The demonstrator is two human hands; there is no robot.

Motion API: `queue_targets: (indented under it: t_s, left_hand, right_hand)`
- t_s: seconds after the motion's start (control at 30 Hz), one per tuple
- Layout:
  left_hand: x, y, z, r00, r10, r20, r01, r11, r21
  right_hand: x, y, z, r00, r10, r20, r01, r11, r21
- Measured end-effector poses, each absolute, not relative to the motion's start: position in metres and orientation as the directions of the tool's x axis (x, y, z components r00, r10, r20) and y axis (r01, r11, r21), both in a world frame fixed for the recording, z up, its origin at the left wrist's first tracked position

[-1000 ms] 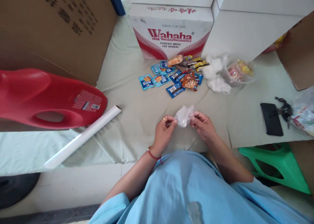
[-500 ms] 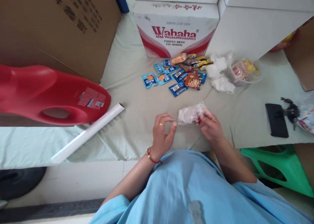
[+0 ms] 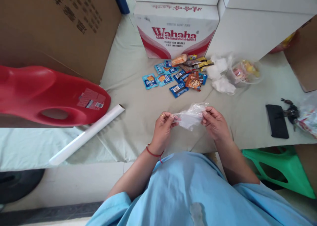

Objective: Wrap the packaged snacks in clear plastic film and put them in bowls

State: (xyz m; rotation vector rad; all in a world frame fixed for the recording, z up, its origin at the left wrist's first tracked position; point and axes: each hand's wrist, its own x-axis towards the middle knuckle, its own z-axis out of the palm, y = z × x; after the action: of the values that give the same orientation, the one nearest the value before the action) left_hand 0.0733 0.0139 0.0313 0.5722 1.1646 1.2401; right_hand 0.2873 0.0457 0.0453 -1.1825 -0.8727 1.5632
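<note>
A crumpled clear plastic bag (image 3: 190, 117) stretches between my two hands above the cloth-covered table. My left hand (image 3: 163, 128) pinches its left end between thumb and fingers. On the other side, my right hand (image 3: 216, 124) grips the bag's right end. Behind the bag lie several small snack packets: light blue ones (image 3: 150, 81), dark blue ones (image 3: 178, 89) and a brown cookie packet (image 3: 193, 81). White bundles in clear plastic (image 3: 223, 85) rest to their right, beside a clear plastic tub (image 3: 244, 82) with pink and yellow packets in it.
A Wahaha carton (image 3: 177, 31) stands at the back. To the left are a red plastic jug (image 3: 56, 97) lying on its side, a white roll (image 3: 86, 134) and a brown carton (image 3: 56, 31). A black phone (image 3: 276, 121) lies at right, above a green stool (image 3: 279, 169).
My left hand has closed on the bag's left end; before, its fingers were apart from it. The bag is now pulled out between both hands.
</note>
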Motion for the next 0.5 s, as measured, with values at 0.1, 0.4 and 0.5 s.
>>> queue_targets:
  t_s: [0.1,0.4,0.5]
  left_hand:
    - [0.069,0.015,0.034,-0.074,0.908,-0.412,-0.565,0.303,0.767]
    - [0.068,0.016,0.038,0.019,0.914,-0.406,-0.641,0.323,0.696]
    - [0.063,0.025,0.026,-0.119,0.870,-0.478,-0.657,0.292,0.695]
  right_hand:
    - [0.288,0.048,0.041,-0.068,0.956,-0.285,-0.287,-0.292,-0.912]
    - [0.275,0.042,0.023,-0.276,0.904,-0.328,-0.160,-0.379,-0.911]
    - [0.271,0.040,0.024,-0.292,0.911,-0.290,-0.124,-0.337,-0.933]
